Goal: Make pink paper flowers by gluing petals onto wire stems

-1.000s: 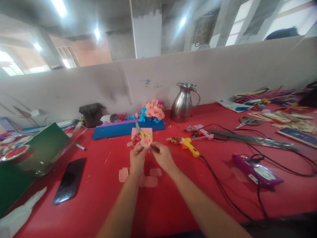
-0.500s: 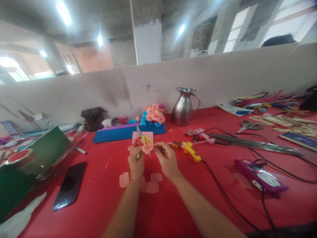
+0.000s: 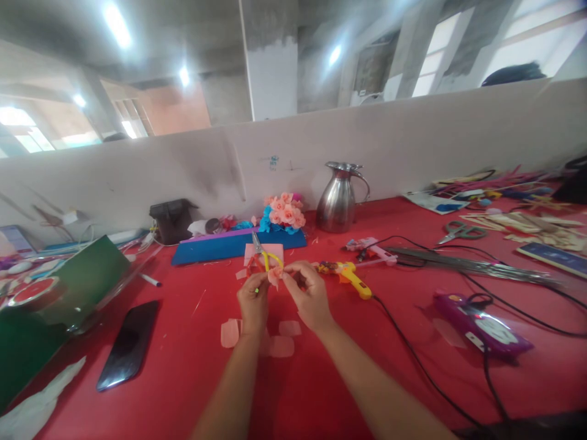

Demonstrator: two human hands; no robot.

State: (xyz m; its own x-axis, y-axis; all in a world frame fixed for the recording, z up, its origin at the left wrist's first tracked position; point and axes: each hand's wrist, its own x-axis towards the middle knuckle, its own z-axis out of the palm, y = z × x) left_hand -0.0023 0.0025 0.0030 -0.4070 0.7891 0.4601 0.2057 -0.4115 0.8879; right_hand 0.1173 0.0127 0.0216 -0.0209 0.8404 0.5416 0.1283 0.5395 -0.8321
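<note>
- Small pink paper flower [image 3: 274, 276], right there between both hands, held up just above the red bench [image 3: 183, 366] in front of the yellow-handled scissors [image 3: 262, 256].
- Left hand [image 3: 253, 302]: grip closed on the flower's lower part, thumb and fingers pinched together around it.
- Right hand [image 3: 308, 294]: fingertips closed on the flower's right edge, pressing a petal in.
- Loose pink paper petals [image 3: 279, 342] lie on the bench under the wrists, a few of them, close together.
- Yellow hot glue gun [image 3: 349, 275] rests just right of the right hand, its black cord [image 3: 413, 348] running across the bench toward the person.
- Risk, as I judge it: thin paper pinched from both sides could tear or crush if the squeeze is too hard.
- Another risk: the right forearm lies near that cord, so a snag could drag the glue gun, and its tip may be hot.
- Loose petals under the wrists could be swept away by a forearm.
- Black smartphone [image 3: 128, 343] lies well to the left, with a steel jug [image 3: 339, 198] at the back beside a bunch of pink paper roses [image 3: 285, 212].
- Writing: a small blue mark on the white partition [image 3: 274, 161] is too faint to read; no brand legible anywhere.
</note>
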